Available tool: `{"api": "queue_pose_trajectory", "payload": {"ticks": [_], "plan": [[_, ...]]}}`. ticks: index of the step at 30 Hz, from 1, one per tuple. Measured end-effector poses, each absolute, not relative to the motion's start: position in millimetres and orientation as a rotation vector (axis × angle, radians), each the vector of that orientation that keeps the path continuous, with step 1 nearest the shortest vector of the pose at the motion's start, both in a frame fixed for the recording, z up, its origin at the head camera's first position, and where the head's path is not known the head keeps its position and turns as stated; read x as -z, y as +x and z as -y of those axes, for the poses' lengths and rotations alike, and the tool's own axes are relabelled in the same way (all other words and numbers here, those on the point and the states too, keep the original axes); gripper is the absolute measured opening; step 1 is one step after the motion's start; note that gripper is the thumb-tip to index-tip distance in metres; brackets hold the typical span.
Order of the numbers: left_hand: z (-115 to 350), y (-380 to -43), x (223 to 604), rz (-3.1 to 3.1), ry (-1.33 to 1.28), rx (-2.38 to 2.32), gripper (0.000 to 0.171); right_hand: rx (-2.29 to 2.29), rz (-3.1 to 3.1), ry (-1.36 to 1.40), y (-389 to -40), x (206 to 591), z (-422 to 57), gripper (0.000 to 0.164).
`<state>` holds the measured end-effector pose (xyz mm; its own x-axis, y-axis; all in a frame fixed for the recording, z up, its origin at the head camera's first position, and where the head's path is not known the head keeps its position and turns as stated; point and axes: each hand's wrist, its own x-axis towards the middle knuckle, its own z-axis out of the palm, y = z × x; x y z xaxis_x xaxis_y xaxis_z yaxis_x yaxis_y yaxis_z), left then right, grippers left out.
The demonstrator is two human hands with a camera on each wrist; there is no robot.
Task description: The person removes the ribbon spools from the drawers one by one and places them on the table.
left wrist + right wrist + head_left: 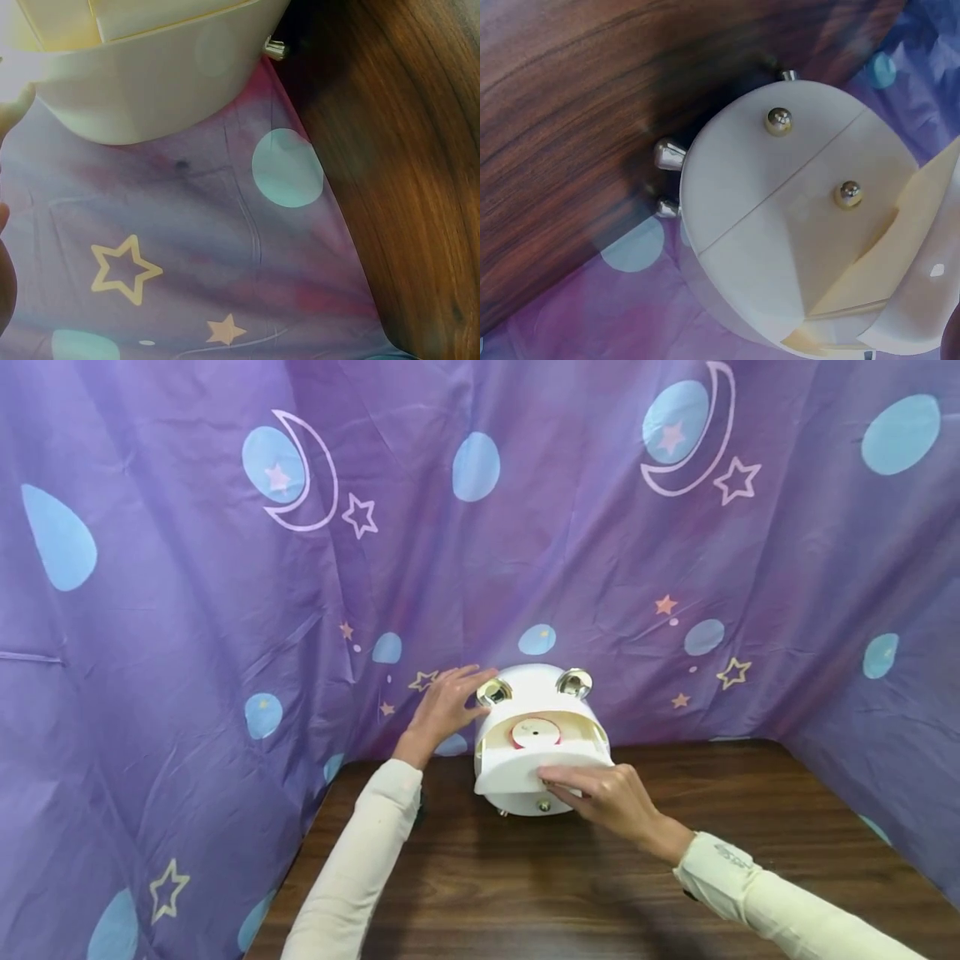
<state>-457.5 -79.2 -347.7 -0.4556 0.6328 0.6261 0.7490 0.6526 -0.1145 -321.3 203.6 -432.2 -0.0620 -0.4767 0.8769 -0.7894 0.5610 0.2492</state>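
A white rounded box (536, 681) with two gold ear-shaped rings stands on the table near the curtain. Its front is swung out, baring a cream inside and a round white disc (537, 732) with a red edge. My right hand (603, 793) pinches the edge of the white front flap (502, 772), thumb below and fingers on top. By the left gold ring (495, 692), my left hand (447, 706) is spread with its fingers extended. The right wrist view shows round gold knobs (848, 195) on the box front and the curved flap (922, 300) jutting outward.
Small gold feet (670, 155) hold the box up from the dark wood table (480, 893). A purple curtain (420, 568) with moons, stars and blue dots hangs close behind the box and along both sides.
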Motion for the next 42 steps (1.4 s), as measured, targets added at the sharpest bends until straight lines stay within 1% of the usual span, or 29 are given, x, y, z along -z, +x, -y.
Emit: {"api": "queue_pose_trajectory", "payload": {"ticks": [4, 10, 18, 31, 37, 42], "plan": [[82.0, -456.1, 350.7, 2.221, -1.053, 0.257, 0.073, -0.352, 1.704, 1.096, -314.9, 434.2, -202.0, 0.030], [79.6, -456.4, 350.4, 2.206, -1.063, 0.265, 0.072, -0.341, 1.688, 1.104, -309.3, 438.4, -204.6, 0.027], [77.4, -456.1, 350.4, 2.217, -1.054, 0.250, 0.072, -0.334, 1.689, 1.110, -307.4, 441.2, -207.7, 0.030], [77.6, -457.4, 350.8, 2.200, -1.047, 0.274, 0.071, -0.337, 1.676, 1.097, -302.9, 437.8, -205.5, 0.021], [78.3, -457.9, 351.3, 2.203, -1.040, 0.278, 0.071, -0.338, 1.690, 1.088, -301.8, 436.9, -204.3, 0.026], [78.2, -458.0, 350.8, 2.207, -1.043, 0.270, 0.071, -0.348, 1.707, 1.084, -302.1, 437.8, -205.4, 0.023]]}}
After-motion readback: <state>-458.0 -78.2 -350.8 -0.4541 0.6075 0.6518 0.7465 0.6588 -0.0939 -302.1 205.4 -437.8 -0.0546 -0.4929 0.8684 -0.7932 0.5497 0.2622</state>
